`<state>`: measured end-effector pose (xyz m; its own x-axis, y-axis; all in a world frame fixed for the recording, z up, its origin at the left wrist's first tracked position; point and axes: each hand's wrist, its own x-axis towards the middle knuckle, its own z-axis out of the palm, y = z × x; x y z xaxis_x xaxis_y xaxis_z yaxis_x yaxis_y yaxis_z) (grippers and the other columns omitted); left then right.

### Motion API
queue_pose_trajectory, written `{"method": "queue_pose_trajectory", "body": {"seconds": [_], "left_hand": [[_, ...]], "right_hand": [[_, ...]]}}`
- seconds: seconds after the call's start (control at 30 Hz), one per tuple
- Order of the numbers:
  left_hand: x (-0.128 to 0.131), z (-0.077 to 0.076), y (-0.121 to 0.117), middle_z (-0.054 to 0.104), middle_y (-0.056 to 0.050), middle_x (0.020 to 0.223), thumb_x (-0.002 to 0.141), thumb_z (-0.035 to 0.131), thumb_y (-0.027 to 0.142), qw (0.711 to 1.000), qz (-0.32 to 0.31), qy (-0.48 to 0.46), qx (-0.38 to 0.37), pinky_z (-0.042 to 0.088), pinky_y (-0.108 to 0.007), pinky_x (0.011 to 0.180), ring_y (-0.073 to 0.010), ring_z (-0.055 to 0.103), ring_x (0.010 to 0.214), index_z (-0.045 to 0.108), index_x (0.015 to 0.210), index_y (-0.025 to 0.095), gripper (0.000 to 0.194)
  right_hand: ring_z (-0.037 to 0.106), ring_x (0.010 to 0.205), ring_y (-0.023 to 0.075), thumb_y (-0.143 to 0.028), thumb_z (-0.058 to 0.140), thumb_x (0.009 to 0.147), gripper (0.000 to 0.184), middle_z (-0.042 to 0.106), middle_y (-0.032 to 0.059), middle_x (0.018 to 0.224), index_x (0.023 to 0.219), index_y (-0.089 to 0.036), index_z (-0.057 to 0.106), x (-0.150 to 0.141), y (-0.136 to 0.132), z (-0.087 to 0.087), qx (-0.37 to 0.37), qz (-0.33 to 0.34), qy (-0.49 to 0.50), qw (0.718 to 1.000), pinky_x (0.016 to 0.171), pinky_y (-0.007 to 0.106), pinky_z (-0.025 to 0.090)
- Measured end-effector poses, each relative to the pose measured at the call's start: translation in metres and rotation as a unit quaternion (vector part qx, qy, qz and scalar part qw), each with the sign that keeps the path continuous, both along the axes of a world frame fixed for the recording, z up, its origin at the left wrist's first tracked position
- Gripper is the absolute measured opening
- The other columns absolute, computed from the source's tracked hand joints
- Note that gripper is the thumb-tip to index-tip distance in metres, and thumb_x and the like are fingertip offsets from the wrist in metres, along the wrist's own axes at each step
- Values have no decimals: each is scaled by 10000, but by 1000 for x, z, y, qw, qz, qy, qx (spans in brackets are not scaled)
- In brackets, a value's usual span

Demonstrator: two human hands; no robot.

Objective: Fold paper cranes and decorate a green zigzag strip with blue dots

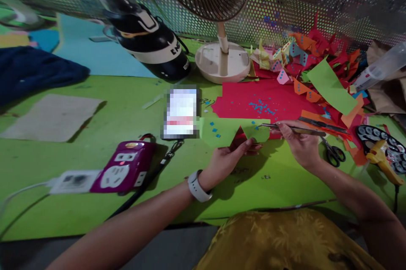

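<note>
My left hand (230, 162) pinches the lower edge of a light green paper (218, 128) with a V-shaped notch. Small blue paper pieces (214, 129) sit on its left part, and more lie on the flap right of the notch. My right hand (300, 143) is closed round metal tweezers (293, 128), whose tips touch or hover over the right flap beside a blue piece. Whether the tips hold a piece is too small to tell. Behind, a red sheet (241, 96) carries a scatter of tiny blue bits (262, 107).
A phone (181, 111), a black bottle (155, 46) and a fan (222, 61) stand or lie beyond my hands. Folded coloured paper pieces (304, 56) heap at the back right. Scissors (333, 152) and a yellow glue gun (384, 160) lie right; a purple power strip (125, 166) is left.
</note>
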<state>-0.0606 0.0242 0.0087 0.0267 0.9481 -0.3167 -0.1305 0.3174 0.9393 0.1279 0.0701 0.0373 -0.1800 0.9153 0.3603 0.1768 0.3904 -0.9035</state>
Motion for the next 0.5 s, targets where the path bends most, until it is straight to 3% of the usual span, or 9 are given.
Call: {"method": "queue_pose_trajectory", "body": {"seconds": [0.13,0.27,0.4,0.5], "left_hand": [[-1,0,0,792,-118,863,744,737,535,1000,-7,6,-5,615,-379,861,-269,755,874,721,838,143,403],[-1,1,-1,785,-95,832,694,790,541,999,-11,-34,-13,626,-376,817,-262,757,824,699,824,155,417],[-2,-1,-3,771,-86,778,677,807,554,995,-54,-74,-33,622,-384,825,-257,754,798,700,791,151,432],[-3,-7,-3,760,-64,803,652,827,552,991,-53,-115,-33,624,-391,813,-239,750,762,694,805,158,443]], "right_hand": [[755,733,183,-353,641,906,132,777,-3,792,905,-253,727,2,1,2,5,-9,-1,1000,658,332,647],[756,863,203,-448,578,942,245,777,26,989,1060,-272,700,6,4,5,18,-14,18,1000,775,381,636],[728,994,214,-428,576,945,271,759,53,1071,1153,-276,659,9,9,3,-7,41,-66,997,879,391,587],[724,967,212,-391,612,915,242,748,57,1032,1112,-255,647,8,11,-4,-64,92,-105,988,826,366,584]]}}
